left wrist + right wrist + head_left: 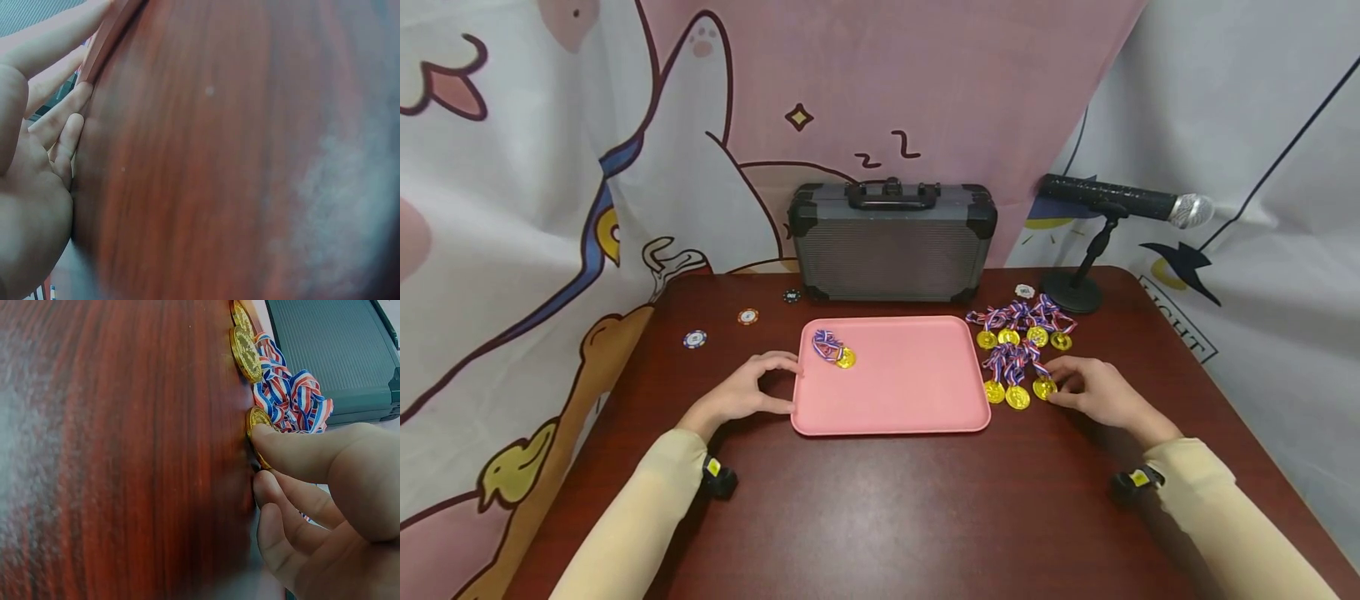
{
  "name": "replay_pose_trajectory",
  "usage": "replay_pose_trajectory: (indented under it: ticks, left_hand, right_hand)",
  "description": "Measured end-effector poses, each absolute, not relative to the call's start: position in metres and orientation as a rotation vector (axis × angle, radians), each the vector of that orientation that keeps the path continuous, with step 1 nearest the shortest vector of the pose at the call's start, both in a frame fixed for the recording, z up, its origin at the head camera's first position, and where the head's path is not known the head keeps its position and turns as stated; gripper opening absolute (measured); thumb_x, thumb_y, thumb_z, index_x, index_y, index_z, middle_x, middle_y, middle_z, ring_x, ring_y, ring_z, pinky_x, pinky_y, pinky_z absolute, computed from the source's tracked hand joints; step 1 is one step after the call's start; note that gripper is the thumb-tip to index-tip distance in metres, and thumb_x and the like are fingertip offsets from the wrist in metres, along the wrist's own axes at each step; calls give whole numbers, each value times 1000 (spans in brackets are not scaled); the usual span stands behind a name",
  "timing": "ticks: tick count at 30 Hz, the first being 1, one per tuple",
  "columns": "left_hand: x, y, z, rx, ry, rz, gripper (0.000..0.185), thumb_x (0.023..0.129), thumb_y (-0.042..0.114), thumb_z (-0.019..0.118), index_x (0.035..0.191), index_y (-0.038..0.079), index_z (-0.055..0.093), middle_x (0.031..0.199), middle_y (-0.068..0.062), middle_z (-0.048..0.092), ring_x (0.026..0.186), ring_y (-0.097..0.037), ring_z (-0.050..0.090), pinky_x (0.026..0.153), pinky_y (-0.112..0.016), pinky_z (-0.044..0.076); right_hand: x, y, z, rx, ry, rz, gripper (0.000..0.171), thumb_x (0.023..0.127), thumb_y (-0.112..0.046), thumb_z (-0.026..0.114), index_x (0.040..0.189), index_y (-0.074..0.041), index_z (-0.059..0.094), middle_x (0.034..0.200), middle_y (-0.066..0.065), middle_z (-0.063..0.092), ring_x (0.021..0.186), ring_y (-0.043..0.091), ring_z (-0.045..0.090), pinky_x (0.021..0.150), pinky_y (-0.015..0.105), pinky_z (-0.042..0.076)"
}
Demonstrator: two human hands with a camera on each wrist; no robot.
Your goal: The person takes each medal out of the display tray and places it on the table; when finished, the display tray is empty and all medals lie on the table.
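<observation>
A pink tray [910,392] lies in the middle of the dark wooden table [887,508]. One gold medal with a striped ribbon [837,350] lies in its far left corner. My left hand [784,383] rests against the tray's left edge [107,34], fingers [59,115] fairly straight. Right of the tray lie several more gold medals [1018,337] with tangled ribbons [290,394]. My right hand [1058,392] pinches the nearest medal [1042,388] at its rim [255,417] between thumb [294,450] and fingers; the medal still lies on the table.
A grey hard case [891,250] stands behind the tray. A microphone on a stand [1120,202] is at the back right. Poker chips [747,317] lie at the back left, and one white chip [1025,291] lies near the stand. A cartoon cloth hangs behind.
</observation>
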State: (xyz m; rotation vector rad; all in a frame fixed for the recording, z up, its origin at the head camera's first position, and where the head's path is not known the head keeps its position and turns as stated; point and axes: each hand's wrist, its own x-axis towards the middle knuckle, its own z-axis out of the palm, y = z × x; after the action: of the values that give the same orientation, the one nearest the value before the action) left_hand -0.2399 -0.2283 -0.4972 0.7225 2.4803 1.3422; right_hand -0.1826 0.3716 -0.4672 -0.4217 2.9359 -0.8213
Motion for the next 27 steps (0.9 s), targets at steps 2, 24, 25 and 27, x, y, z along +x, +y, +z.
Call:
replay_pose_trajectory:
  ticks: [2,24,25,27]
  left_hand:
    - [-240,-229,-497,718,2478,1342,56,77,22,96,127,16,73,146,-10,58,141,-33,40,118,-63,23]
    - [-237,-225,-493,758,2495,1377,57,74,7,95,126,3,72,142,-20,60,137,-38,45,117,-62,24]
    - [-237,-224,-493,759,2495,1377,57,74,5,94,126,1,71,142,-22,59,137,-39,45,118,-62,23]
    - [-237,-222,-492,757,2489,1380,58,74,3,93,127,-2,70,142,-25,58,137,-42,44,118,-63,22]
  right_hand:
    - [-182,372,-467,-429,2926,-836,43,85,-12,88,124,-6,72,105,9,74,80,14,67,66,27,54]
    - [-212,316,-424,-443,3000,-1219,40,97,-18,78,133,-5,66,123,19,71,100,31,70,75,17,55]
    - [-215,307,-422,-472,2967,-1257,40,97,-17,78,134,-5,65,124,19,71,101,31,70,76,18,56]
    - [-222,289,-422,-545,2906,-1312,41,97,-14,77,135,-4,64,124,20,71,104,31,70,79,19,56]
